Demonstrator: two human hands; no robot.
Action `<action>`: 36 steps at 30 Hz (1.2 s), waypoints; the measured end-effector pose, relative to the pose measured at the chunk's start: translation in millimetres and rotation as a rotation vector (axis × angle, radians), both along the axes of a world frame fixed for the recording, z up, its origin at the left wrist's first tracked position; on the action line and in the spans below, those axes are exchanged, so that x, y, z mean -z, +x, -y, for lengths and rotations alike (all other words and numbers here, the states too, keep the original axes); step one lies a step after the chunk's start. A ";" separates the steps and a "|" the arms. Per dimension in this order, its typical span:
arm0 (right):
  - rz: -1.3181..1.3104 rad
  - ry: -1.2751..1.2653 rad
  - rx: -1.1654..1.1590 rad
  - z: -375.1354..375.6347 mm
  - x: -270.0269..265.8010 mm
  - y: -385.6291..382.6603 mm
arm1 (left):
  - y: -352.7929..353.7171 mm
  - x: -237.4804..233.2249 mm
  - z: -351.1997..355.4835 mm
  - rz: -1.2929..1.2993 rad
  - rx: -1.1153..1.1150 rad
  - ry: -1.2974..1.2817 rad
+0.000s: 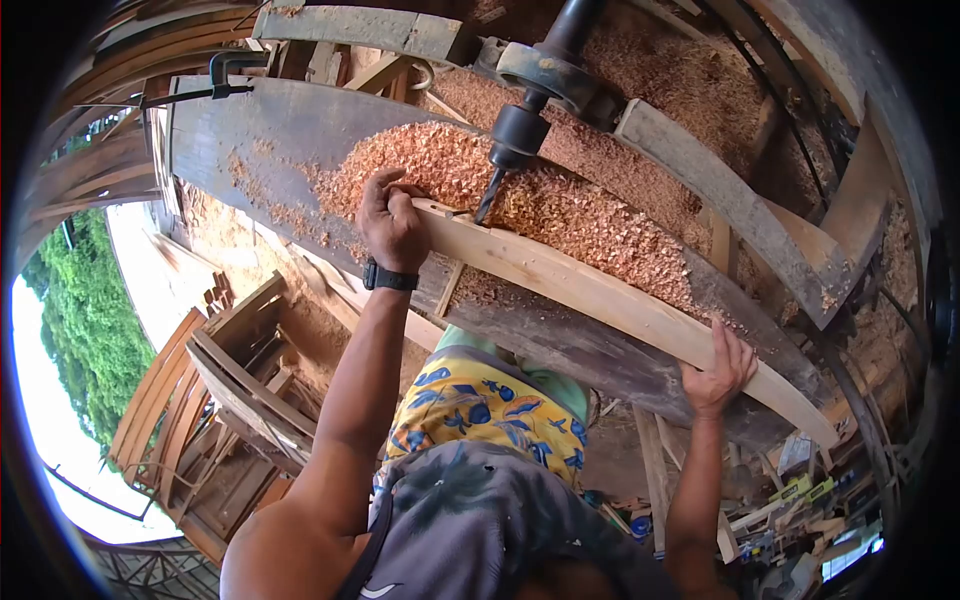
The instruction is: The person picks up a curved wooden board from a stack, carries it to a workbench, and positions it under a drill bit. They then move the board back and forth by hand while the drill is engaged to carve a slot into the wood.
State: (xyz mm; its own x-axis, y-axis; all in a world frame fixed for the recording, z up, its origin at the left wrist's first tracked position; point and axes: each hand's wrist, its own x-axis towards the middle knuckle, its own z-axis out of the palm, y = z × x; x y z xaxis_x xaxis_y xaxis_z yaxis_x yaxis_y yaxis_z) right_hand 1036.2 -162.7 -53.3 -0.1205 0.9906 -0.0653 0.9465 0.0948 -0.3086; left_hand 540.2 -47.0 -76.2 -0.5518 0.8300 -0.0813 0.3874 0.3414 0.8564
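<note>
A long pale wooden board (580, 272) lies across the dark work table (290, 120). My left hand (393, 225), with a black watch (390, 277) at the wrist, is closed round the board's left end. Farther along to the right, my right hand (720, 372) grips the board near its other end, fingers over the far side. A drill bit (490, 195) in a dark chuck (518, 135) points down at the board's upper edge, just right of my left hand. Its tip meets the wood beside a short dark slot.
Reddish wood shavings (420, 160) are heaped behind the board and round the bit. A clamp (222, 75) sits at the table's far left. A curved grey beam (730, 190) runs along the back right. Stacked curved wood pieces (165, 390) stand at the left.
</note>
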 end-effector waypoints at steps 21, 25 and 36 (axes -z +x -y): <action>0.005 -0.001 -0.003 21.9 -0.5 52.4 | 46.6 15.6 18.0 -0.178 0.034 -0.039; -0.013 0.043 -0.092 23.0 -1.5 53.0 | 39.9 20.8 14.2 -0.179 0.038 0.047; -0.053 0.048 -0.056 13.4 -3.5 -7.5 | -14.8 10.3 -8.8 -0.045 -0.041 -0.011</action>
State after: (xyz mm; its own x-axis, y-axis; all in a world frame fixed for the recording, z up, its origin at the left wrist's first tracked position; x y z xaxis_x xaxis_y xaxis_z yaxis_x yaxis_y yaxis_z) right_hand 1028.7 -176.1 -49.8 -0.1777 0.9840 -0.0101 0.9216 0.1628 -0.3524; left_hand 525.3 -38.1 -86.5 -0.5885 0.8059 -0.0646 0.4113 0.3673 0.8343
